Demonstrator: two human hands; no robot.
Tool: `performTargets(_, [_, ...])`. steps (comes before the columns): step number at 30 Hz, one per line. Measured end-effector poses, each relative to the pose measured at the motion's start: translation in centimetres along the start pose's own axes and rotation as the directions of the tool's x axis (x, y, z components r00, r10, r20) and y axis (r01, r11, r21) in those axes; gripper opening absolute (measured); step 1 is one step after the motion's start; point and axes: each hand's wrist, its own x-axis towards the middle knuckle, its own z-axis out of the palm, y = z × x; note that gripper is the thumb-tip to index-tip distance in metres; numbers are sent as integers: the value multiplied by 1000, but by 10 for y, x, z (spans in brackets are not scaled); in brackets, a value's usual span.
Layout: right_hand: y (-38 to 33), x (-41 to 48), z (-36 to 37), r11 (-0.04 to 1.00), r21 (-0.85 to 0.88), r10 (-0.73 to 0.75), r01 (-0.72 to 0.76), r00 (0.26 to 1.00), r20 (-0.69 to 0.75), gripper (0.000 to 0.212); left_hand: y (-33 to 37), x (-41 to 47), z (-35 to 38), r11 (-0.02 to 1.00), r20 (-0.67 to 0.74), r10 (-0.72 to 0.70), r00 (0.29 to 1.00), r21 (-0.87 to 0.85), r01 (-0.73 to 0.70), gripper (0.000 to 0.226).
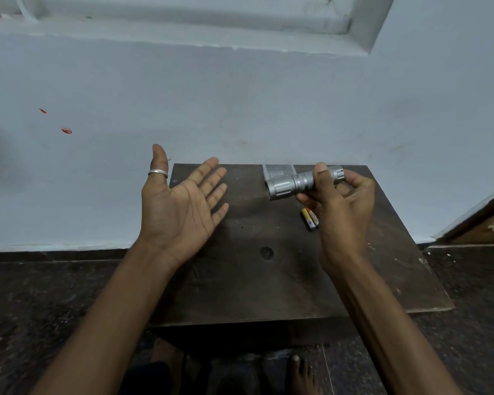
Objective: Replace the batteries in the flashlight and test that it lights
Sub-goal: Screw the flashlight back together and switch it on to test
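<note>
My right hand grips a silver metal flashlight by its knurled body, held level above the dark wooden board, with the wide head pointing left. My left hand is held palm up with the fingers spread about a hand's width to the left of the flashlight head; it holds nothing and wears a silver ring on the thumb. No beam or lit spot shows on the palm. Two small batteries, yellow and orange, lie side by side on the board just below the flashlight, partly hidden by my right hand.
A small clear plastic piece lies at the board's far edge behind the flashlight. The board rests on a dark speckled floor against a pale blue wall. A bare foot shows below the board's near edge.
</note>
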Motion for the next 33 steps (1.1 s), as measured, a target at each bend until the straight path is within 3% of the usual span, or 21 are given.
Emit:
performTargets(25, [5,4,6,999,32,22,-24,999,41,35,-1,2,9,1000,-145,5,989,-14,-7,93])
performTargets(33, [5,2,-4,940,-314,-122,134,991,58,51,-1,3,11,1000,-158,19,987,28,-15,91])
